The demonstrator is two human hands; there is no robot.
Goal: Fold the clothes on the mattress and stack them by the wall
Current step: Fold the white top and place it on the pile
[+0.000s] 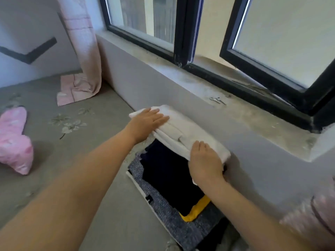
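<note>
While both arms reached forward over the mattress (76, 178), the scene stood thus:

Left hand: the left hand (148, 122) lay palm down on the far end of the folded white garment (183, 131), fingers straight and close together, flat on the cloth and not curled round it.

Right hand: the right hand (205, 160) sat on the near end of the same garment, fingers bent down over its top edge; whether the thumb had hold underneath could not be told.

Arms: both forearms were bare and stretched away from the body, the left one running long across the grey sheet.

White garment: folded into a thick oblong, it rested on top of the stack (174, 192), its long side touching the grey wall (163, 87) under the window sill (253, 116).

Stack: beneath the white piece lay a dark navy garment (163, 171), a strip of yellow cloth (197, 209), and at the bottom a speckled grey-blue piece (163, 211) with a white border, all on the mattress against the wall.

Elsewhere on the mattress: a pink pillow (14, 145) lay well apart to the left, and a pink curtain (81, 51) hung in the corner with its end pooled on the sheet.

Sill: a small pair of scissors (217, 100) lay on it.
</note>
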